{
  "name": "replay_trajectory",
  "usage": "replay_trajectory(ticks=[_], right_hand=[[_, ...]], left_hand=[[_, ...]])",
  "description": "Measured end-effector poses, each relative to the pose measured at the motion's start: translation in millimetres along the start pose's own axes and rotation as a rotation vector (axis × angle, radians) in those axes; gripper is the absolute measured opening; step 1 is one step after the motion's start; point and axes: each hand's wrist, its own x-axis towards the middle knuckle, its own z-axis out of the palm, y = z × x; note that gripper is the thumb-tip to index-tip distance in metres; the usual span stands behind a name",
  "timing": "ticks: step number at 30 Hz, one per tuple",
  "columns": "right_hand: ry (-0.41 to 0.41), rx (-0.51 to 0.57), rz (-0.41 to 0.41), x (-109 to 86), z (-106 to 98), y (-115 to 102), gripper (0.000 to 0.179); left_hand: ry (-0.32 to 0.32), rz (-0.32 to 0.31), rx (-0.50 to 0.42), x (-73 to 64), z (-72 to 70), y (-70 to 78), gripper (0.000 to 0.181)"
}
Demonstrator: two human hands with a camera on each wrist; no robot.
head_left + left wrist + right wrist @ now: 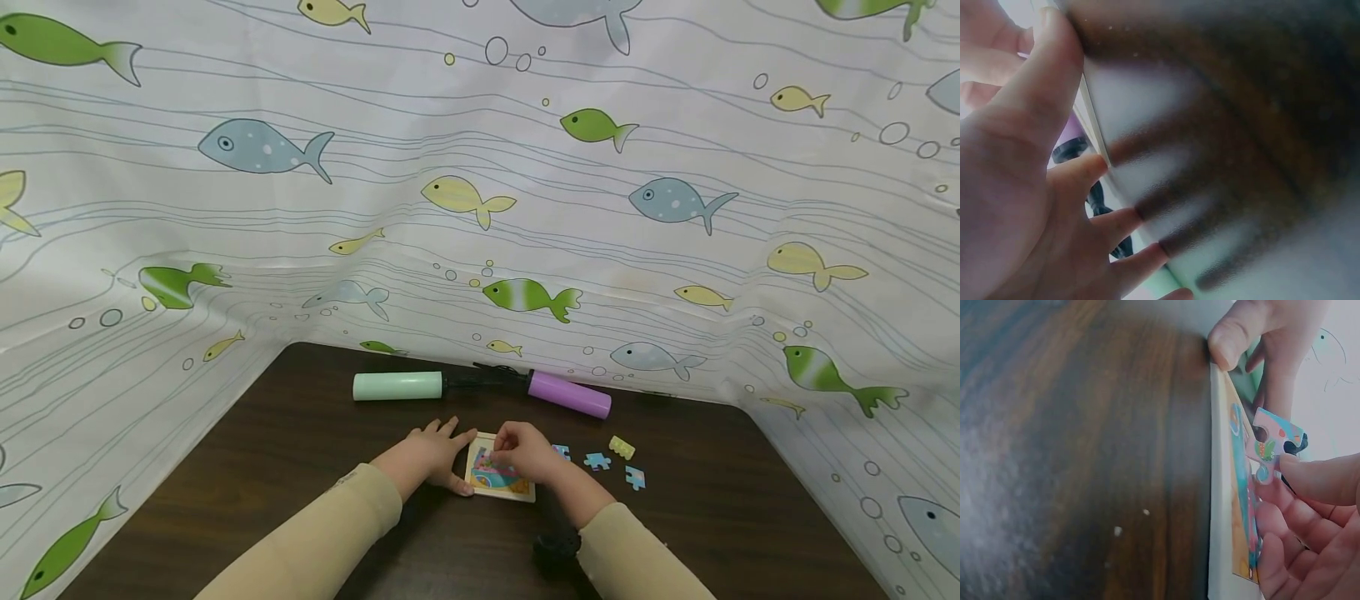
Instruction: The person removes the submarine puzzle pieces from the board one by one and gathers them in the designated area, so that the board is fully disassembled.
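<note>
A wooden puzzle tray (517, 495) lies flat on the dark table, its picture partly filled in with pink, teal and orange pieces. My left hand (437, 454) is spread at its left side, thumb at the near corner and index finger at the far corner. Above the tray, my right hand (525, 452) pinches a puzzle piece (1280, 432) between thumb and fingers; in the right wrist view the piece is tilted up off the tray. To the right lie loose puzzle pieces (597, 461) and a small yellow block (622, 447).
Behind the hands lie a mint-green cylinder (397, 386) and a purple cylinder (570, 394), with black parts between them. A fish-patterned curtain (465, 250) encloses the table (285, 450) at the back and sides.
</note>
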Motion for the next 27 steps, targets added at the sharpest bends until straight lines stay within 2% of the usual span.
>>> replay_trajectory(ticks=[5, 12, 22, 27], right_hand=[[-0.024, 0.051, 0.014, -2.4, -4.1, -0.7, 0.01], [-0.03, 0.185, 0.072, -10.5, -17.8, 3.3, 0.01], [0.009, 0.138, 0.135, -41.8, -60.1, 30.7, 0.011], [-0.009, 0.103, 0.167, -57.1, -74.6, 38.7, 0.011]], left_hand=[[-0.006, -0.004, 0.009, -0.9, -1.5, 0.6, 0.099], [-0.007, -0.012, -0.004, -0.9, 0.6, 1.5, 0.099], [0.0, -0.01, -0.009, 0.0, 1.9, 3.7, 0.099], [-0.001, -0.018, -0.014, 2.1, 2.6, 0.5, 0.1]])
